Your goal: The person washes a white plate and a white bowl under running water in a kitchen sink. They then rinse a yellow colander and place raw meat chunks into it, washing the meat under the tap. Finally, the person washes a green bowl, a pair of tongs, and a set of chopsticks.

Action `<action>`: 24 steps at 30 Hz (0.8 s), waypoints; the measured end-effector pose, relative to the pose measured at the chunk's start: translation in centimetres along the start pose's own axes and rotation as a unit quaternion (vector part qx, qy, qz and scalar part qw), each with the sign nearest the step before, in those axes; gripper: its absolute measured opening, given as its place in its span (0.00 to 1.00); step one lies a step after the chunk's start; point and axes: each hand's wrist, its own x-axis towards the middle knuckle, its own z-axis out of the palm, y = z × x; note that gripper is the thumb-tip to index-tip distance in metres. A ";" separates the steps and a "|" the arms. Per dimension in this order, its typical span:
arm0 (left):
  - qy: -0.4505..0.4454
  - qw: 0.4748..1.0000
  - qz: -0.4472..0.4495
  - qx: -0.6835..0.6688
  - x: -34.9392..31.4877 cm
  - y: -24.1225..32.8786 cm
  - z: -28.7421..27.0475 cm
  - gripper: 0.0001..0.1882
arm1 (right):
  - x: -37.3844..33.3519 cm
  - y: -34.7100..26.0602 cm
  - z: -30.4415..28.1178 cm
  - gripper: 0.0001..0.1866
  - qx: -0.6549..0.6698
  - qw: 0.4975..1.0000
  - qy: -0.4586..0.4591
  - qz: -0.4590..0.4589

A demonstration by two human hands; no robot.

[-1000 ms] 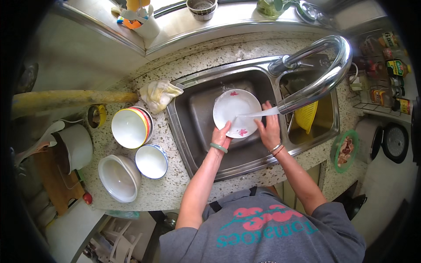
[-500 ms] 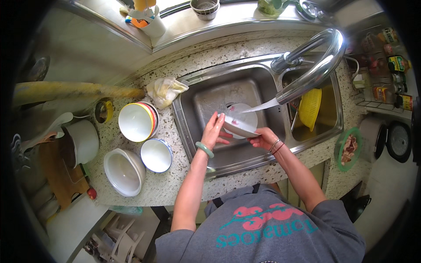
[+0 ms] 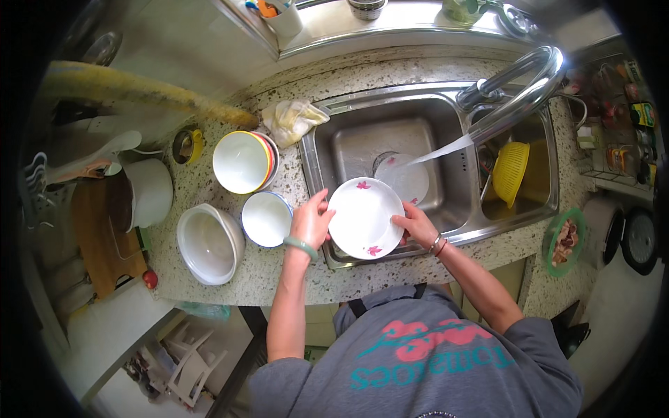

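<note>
A white plate (image 3: 366,218) with pink flower prints is held over the front edge of the left sink basin, its inner face turned up. My left hand (image 3: 311,223), with a green bangle at the wrist, grips its left rim. On the right rim, my right hand (image 3: 417,227) has its thumb on top and its fingers beneath. Another white plate (image 3: 412,182) with pink prints lies in the basin behind it. A stream of water from the chrome faucet (image 3: 512,111) falls onto that plate.
Left of the sink stand stacked bowls (image 3: 239,164), a blue-rimmed bowl (image 3: 267,219) and a large whitish bowl (image 3: 209,244). A cloth (image 3: 293,122) lies by the sink corner. The right basin holds a yellow strainer (image 3: 511,174). A green basket (image 3: 563,242) with meat pieces stands far right.
Both hands have brought the plate out of the running water, nearer to me and a little left. It has turned from tilted to nearly face up. The view has shifted slightly.
</note>
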 end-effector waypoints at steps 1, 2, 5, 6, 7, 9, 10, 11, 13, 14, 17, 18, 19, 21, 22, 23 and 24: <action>-0.004 1.000 -0.013 -0.008 -1.2 -1.6 -0.2 0.24 | -0.6 -0.2 0.7 0.16 -0.059 0.998 0.005 -0.035; 0.021 0.999 -0.010 -0.035 -2.1 -3.7 0.0 0.23 | -1.1 -0.3 1.3 0.16 -0.115 0.991 0.014 -0.066; 0.088 0.985 -0.055 -0.136 -5.7 -9.1 -0.3 0.21 | -2.1 0.5 4.4 0.18 -0.274 0.949 -0.008 -0.158; 0.087 0.983 -0.068 -0.147 -6.7 -10.5 -1.1 0.22 | -2.0 1.3 5.6 0.19 -0.277 0.945 -0.029 -0.172; 0.086 0.980 -0.082 -0.161 -7.6 -12.2 -1.9 0.23 | -2.3 1.2 6.9 0.19 -0.259 0.954 -0.066 -0.138; 0.110 0.975 -0.095 -0.171 -8.9 -15.2 -3.3 0.23 | -1.5 2.5 8.8 0.19 -0.297 0.933 -0.113 -0.168; 0.121 0.972 -0.102 -0.175 -9.3 -16.6 -4.1 0.22 | -1.4 2.4 9.8 0.19 -0.295 0.931 -0.143 -0.158; 0.127 0.971 -0.109 -0.169 -9.7 -17.9 -4.8 0.22 | -1.2 2.3 10.9 0.19 -0.293 0.929 -0.171 -0.148; 0.135 0.971 -0.120 -0.159 -9.9 -19.5 -5.9 0.22 | -0.9 2.9 12.4 0.17 -0.318 0.916 -0.182 -0.163; 0.141 0.967 -0.129 -0.171 -10.1 -19.7 -6.2 0.21 | -0.6 3.9 13.0 0.16 -0.343 0.905 -0.166 -0.188; 0.153 0.967 -0.135 -0.154 -9.8 -20.6 -7.0 0.20 | 0.3 4.9 14.3 0.12 -0.348 0.911 -0.141 -0.170; 0.154 0.966 -0.140 -0.155 -9.5 -20.8 -7.1 0.20 | 0.3 4.6 14.4 0.11 -0.335 0.920 -0.138 -0.152; 0.156 0.967 -0.138 -0.149 -9.2 -21.0 -7.2 0.20 | 0.4 4.2 14.5 0.11 -0.322 0.928 -0.134 -0.134; 0.159 0.969 -0.133 -0.136 -8.9 -21.2 -7.3 0.20 | 0.3 3.3 14.8 0.11 -0.290 0.945 -0.131 -0.076; 0.165 0.967 -0.138 -0.136 -8.6 -21.5 -7.3 0.20 | 0.3 3.0 14.7 0.12 -0.273 0.952 -0.129 -0.047; 0.159 0.969 -0.138 -0.130 -8.4 -21.6 -7.4 0.21 | 0.5 2.9 14.6 0.12 -0.262 0.955 -0.133 -0.035; 0.154 0.971 -0.137 -0.123 -8.2 -21.3 -7.6 0.21 | 0.7 2.6 14.5 0.12 -0.249 0.958 -0.138 -0.024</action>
